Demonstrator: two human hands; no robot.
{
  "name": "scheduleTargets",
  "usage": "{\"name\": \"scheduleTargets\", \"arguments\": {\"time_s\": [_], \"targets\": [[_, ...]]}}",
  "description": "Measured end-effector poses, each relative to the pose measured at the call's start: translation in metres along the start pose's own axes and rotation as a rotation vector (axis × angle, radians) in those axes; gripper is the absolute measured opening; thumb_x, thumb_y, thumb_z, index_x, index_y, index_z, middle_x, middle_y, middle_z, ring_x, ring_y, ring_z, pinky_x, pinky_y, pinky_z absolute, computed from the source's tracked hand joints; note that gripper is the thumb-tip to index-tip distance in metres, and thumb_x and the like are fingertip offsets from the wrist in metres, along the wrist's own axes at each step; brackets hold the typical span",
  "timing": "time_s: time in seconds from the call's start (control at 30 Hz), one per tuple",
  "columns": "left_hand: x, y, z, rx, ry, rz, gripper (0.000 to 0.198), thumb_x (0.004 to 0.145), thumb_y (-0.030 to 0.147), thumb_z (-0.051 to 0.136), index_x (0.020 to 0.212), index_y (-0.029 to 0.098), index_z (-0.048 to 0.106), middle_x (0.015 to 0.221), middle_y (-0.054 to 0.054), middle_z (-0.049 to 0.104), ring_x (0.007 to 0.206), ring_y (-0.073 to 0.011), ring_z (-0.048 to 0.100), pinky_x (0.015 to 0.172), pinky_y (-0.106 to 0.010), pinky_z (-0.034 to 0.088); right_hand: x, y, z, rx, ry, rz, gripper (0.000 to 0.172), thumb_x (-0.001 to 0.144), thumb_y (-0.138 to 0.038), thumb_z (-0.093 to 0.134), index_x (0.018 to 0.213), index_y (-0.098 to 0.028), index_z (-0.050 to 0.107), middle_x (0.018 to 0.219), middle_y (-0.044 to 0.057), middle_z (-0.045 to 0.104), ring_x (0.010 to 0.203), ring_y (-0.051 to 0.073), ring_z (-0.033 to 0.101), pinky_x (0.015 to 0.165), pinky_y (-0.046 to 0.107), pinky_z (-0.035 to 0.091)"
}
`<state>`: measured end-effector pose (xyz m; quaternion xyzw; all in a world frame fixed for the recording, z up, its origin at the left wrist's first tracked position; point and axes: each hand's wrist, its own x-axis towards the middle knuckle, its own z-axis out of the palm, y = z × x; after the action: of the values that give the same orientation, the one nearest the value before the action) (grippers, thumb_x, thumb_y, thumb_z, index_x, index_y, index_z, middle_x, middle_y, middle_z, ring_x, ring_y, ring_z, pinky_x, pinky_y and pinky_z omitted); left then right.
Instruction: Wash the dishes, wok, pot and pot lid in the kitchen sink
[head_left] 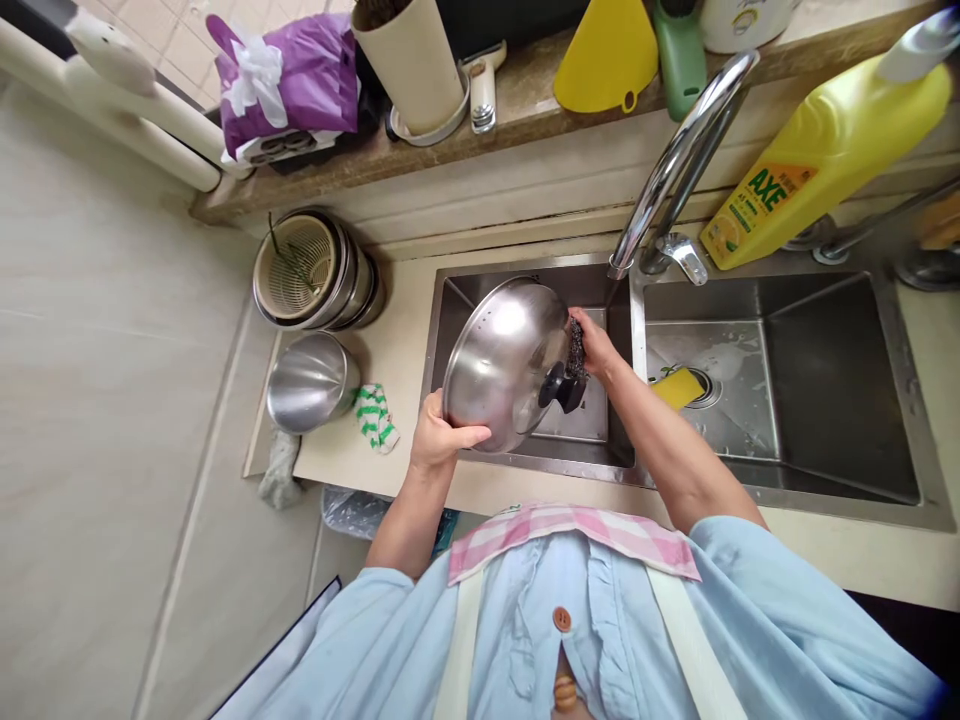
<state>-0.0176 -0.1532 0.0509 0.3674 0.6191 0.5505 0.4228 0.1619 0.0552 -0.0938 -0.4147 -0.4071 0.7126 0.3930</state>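
A domed steel pot lid (495,350) with a black knob (562,388) is held tilted above the left sink basin (589,415). My left hand (444,432) grips the lid's near-left rim, thumb lying over the outer face. At the lid's right side, my right hand (592,342) is closed on a dark steel wool scrubber (576,350), close to the knob. Part of my right fingers is hidden behind the scrubber. Whether the scrubber presses on the lid, I cannot tell for certain.
The faucet (675,165) rises behind the basin divider. A yellow sponge (677,388) lies by the drain in the right basin (832,390). A yellow AXE bottle (821,150) stands behind. Leftward are stacked pots with a strainer (296,268), a steel bowl (313,383) and a green-striped cloth (376,418).
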Motion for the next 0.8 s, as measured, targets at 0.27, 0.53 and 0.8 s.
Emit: {"name": "scheduleTargets", "arguments": {"time_s": [0.27, 0.53, 0.8], "targets": [[0.007, 0.0, -0.004, 0.031, -0.165, -0.195, 0.046, 0.043, 0.039, 0.096, 0.073, 0.012, 0.076, 0.07, -0.006, 0.072, 0.066, -0.0191, 0.065, 0.064, -0.028, 0.053, -0.001, -0.018, -0.014, -0.238, 0.026, -0.257, 0.042, 0.086, -0.061, 0.054, 0.072, -0.023, 0.046, 0.072, -0.001, 0.048, 0.076, 0.017, 0.05, 0.077, 0.034, 0.047], [0.016, 0.009, 0.03, 0.182, -0.306, -0.287, 0.028, 0.054, 0.03, 0.089, 0.066, 0.012, 0.072, 0.061, 0.0, 0.063, 0.058, -0.0131, 0.056, 0.058, -0.024, 0.043, 0.006, -0.034, 0.008, -0.577, -0.111, -0.46, 0.036, 0.093, -0.056, 0.049, 0.079, -0.023, 0.05, 0.079, 0.001, 0.053, 0.08, 0.018, 0.049, 0.083, 0.036, 0.045], [0.024, -0.008, 0.035, 0.161, -0.225, -0.209, 0.029, 0.058, 0.033, 0.086, 0.055, 0.016, 0.063, 0.055, 0.002, 0.056, 0.055, -0.0114, 0.048, 0.053, -0.024, 0.04, -0.075, -0.056, 0.072, -0.936, -0.219, -0.883, 0.017, 0.096, -0.029, 0.052, 0.088, -0.022, 0.065, 0.111, 0.011, 0.057, 0.102, 0.025, 0.049, 0.09, 0.043, 0.043]]}}
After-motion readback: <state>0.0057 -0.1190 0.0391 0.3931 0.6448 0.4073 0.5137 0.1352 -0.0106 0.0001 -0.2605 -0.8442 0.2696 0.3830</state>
